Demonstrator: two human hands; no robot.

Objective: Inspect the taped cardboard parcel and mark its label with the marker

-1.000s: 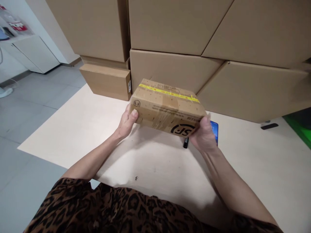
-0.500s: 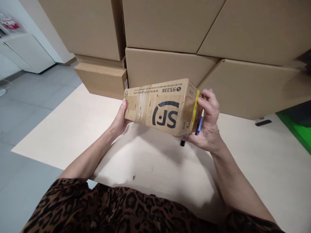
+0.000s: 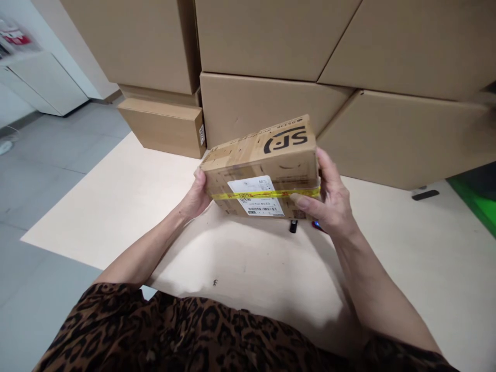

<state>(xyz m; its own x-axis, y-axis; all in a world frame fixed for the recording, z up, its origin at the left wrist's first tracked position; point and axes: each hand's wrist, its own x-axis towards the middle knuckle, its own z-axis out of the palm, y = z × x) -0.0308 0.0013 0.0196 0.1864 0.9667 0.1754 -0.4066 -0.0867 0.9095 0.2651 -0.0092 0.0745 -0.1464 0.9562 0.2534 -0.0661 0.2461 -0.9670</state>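
Between both hands a brown cardboard box (image 3: 225, 181) is held tilted above the table. Its top carries a black "SF" mark, and the side facing me has a white shipping label (image 3: 258, 202) crossed by a strip of yellow tape (image 3: 281, 194). My left hand (image 3: 197, 195) grips the left end, thumb at the upper edge. Around the right end closes my right hand (image 3: 335, 199), its thumb on the labelled side near the tape. Just under the box lie a small black object (image 3: 293, 226) and a partly hidden blue-and-red item (image 3: 318, 226).
Large cardboard cartons (image 3: 271, 39) are stacked behind the pale table (image 3: 248, 289). A flat, closed carton (image 3: 165, 126) sits at the back left. A thin black object (image 3: 425, 195) lies toward the right, near a green surface (image 3: 476, 196). A white cabinet (image 3: 48, 82) stands at the far left.
The box has been rolled in my hands, bringing the labelled, yellow-taped side toward me while the SF face tips up and away. My right thumb has moved onto the labelled side.
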